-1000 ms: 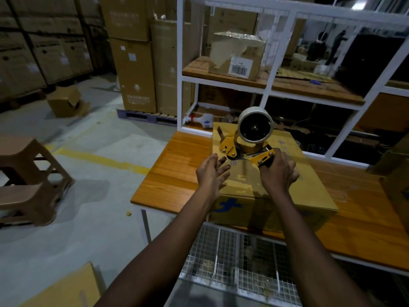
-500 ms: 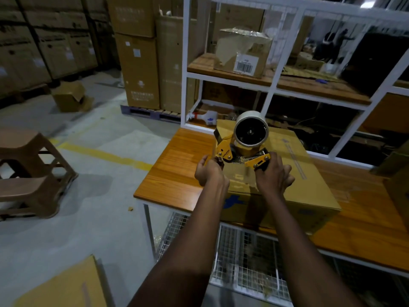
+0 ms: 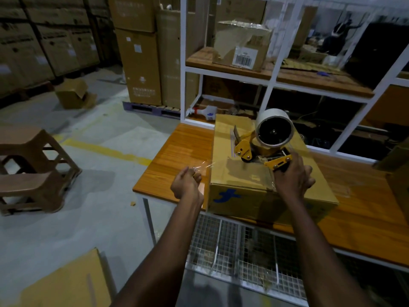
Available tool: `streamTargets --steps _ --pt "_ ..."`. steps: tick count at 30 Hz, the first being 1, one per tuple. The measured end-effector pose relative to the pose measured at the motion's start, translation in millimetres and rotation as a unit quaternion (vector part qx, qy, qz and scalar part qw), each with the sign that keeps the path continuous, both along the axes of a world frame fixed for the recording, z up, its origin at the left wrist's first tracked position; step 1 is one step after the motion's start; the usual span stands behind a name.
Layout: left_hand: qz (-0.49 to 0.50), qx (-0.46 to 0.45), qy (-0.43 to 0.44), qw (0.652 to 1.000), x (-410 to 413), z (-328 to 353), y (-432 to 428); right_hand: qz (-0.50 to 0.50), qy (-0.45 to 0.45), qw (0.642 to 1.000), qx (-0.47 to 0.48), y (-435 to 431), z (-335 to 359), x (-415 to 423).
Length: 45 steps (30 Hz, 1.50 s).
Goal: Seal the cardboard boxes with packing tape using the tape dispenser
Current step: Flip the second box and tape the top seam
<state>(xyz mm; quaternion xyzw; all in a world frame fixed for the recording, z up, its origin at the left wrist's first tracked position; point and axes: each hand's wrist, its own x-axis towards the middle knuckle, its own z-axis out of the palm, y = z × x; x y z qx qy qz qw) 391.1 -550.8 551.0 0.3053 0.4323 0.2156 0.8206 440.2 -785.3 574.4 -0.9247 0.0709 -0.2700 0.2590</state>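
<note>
A closed cardboard box (image 3: 243, 180) with a blue logo lies on the wooden table (image 3: 177, 156). Above its top sits a yellow tape dispenser (image 3: 261, 147) carrying a large roll of clear tape. My right hand (image 3: 292, 178) grips the dispenser's handle. My left hand (image 3: 187, 185) is left of the box, off its near corner, and pinches the free end of the clear tape (image 3: 210, 166). The strip stretches from the dispenser across the box's left edge to my fingers.
A white metal shelf frame (image 3: 274, 69) with a torn box (image 3: 241, 47) stands behind the table. A wire mesh rack (image 3: 243, 249) sits under the table. On the left floor are brown plastic stools (image 3: 33, 169), stacked cartons (image 3: 141, 63) and flat cardboard (image 3: 66, 282).
My left hand took the tape end at the dispenser and pulled it out to the left, past the box's edge. The right hand kept hold of the dispenser.
</note>
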Motion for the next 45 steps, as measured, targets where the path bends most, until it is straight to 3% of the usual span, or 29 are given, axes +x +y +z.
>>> streamTargets --steps 13,19,26,29,33,39,45 --pt "0.073 0.019 -0.013 0.997 -16.9 -28.5 -29.0 0.046 0.002 0.998 -0.045 -33.8 -11.5 -8.1" --pt "0.034 0.021 -0.004 0.999 -19.5 -45.7 -35.0 0.047 0.021 0.996 -0.070 -42.2 -16.7 -9.7" --pt "-0.049 0.094 0.015 0.994 -27.5 -59.9 -35.9 0.060 0.035 0.989 -0.131 -50.5 -18.1 -8.4" --pt "-0.130 0.194 0.040 0.972 -34.2 -69.8 -37.3 0.068 0.043 0.986 -0.147 -50.2 -18.8 -11.1" --pt "-0.202 0.375 0.037 0.904 -47.2 -72.2 -44.8 0.068 0.035 0.985 -0.153 -50.7 -21.0 -13.9" --pt "-0.318 0.472 0.084 0.818 -50.3 -102.7 -42.3 0.066 0.031 0.986 -0.152 -51.0 -21.8 -17.1" --pt "-0.220 0.503 0.062 0.833 -41.7 -78.5 -36.3 0.065 0.034 0.985 -0.156 -56.4 -27.9 -17.4"
